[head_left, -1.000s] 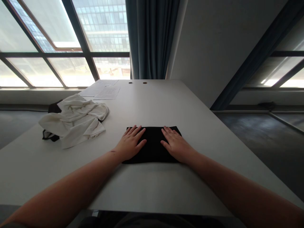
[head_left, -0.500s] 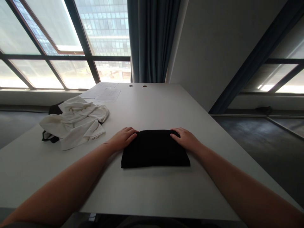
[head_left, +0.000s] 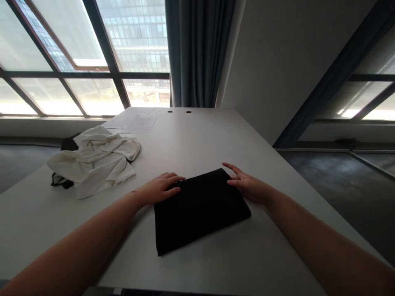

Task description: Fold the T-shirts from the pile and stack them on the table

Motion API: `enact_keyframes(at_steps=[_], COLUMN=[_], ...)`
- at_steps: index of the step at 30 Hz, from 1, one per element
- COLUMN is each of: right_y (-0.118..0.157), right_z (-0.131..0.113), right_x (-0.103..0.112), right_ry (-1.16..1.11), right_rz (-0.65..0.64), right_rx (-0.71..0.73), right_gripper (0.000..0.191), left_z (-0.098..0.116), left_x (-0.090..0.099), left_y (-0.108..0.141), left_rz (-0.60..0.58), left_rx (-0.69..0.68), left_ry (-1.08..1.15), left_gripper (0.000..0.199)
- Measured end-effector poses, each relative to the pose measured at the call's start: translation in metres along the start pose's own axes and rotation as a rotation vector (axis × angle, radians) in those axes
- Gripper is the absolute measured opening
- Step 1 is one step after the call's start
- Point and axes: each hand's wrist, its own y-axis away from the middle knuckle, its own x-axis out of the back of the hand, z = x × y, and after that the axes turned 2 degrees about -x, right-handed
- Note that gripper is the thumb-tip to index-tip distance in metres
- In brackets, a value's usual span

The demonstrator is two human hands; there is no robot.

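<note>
A folded black cloth lies at a slant on the white table in front of me, its right end farther from me than its left. At its far left corner, my left hand has the thumb on top and the fingers along the far edge, gripping it. My right hand is at the right edge, its thumb touching the cloth and its index finger stretched out above the table. The other right fingers are partly hidden behind the thumb and palm.
A crumpled white garment with dark parts lies on the table to the left. Behind it are sheets of paper. Two round holes are near the table's far edge, by a blue curtain and windows.
The black cloth has turned counterclockwise, and its near left corner has come closer to me. My right hand has shifted slightly right, with its index finger now spread away.
</note>
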Motion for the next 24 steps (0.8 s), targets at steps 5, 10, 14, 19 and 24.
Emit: enact_keyframes(at_steps=[5, 10, 14, 19, 24], right_y=[0.011, 0.004, -0.010, -0.019, -0.015], right_z=[-0.004, 0.005, 0.012, 0.012, 0.006], right_x=[0.018, 0.016, 0.020, 0.034, 0.032], right_ry=[0.075, 0.231, 0.216, 0.209, 0.329], right_rz=[-0.284, -0.251, -0.138, -0.084, -0.130], right_rx=[-0.102, -0.066, -0.015, 0.078, -0.021], right_gripper=[0.102, 0.082, 0.081, 0.078, 0.061], left_z=[-0.008, -0.009, -0.009, -0.009, -0.007], left_x=[-0.001, -0.003, -0.004, -0.007, -0.007], left_y=[-0.003, -0.003, -0.003, -0.003, -0.003], left_rz=[-0.006, 0.009, 0.028, 0.073, 0.067], left_rx=[-0.028, -0.036, -0.021, 0.019, 0.034], left_ry=[0.110, 0.106, 0.100, 0.088, 0.066], left_gripper=[0.045, 0.043, 0.043, 0.043, 0.041])
